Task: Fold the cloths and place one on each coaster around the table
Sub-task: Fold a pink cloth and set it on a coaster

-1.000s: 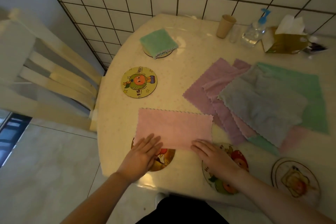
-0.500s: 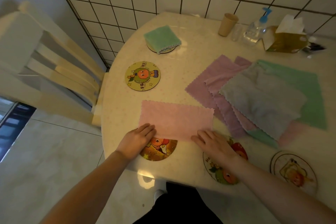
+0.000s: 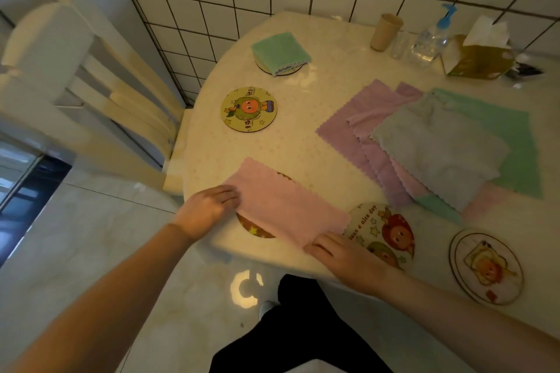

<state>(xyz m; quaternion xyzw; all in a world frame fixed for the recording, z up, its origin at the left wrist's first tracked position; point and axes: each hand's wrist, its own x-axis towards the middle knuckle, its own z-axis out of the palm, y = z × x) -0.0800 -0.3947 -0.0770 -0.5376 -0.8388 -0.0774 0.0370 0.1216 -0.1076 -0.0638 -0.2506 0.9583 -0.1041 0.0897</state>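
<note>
your left hand (image 3: pixel 209 209) grips the left end of the pink cloth (image 3: pixel 285 206), fingers curled over its edge. your right hand (image 3: pixel 348 254) holds its right near corner; whether those fingers pinch or only press, i cannot tell. the cloth lies folded in a strip at the worktop's (image 3: pixel 318 94) near edge, covering most of one coaster (image 3: pixel 257 228). a green cloth (image 3: pixel 280 51) sits folded on the far coaster (image 3: pixel 283 71). unfolded cloths (image 3: pixel 439 142) lie piled toward the right.

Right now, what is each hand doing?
Left hand: grips the left end of the half-folded pink cloth.
Right hand: holds the cloth's near right corner; grip cannot be told.
</note>
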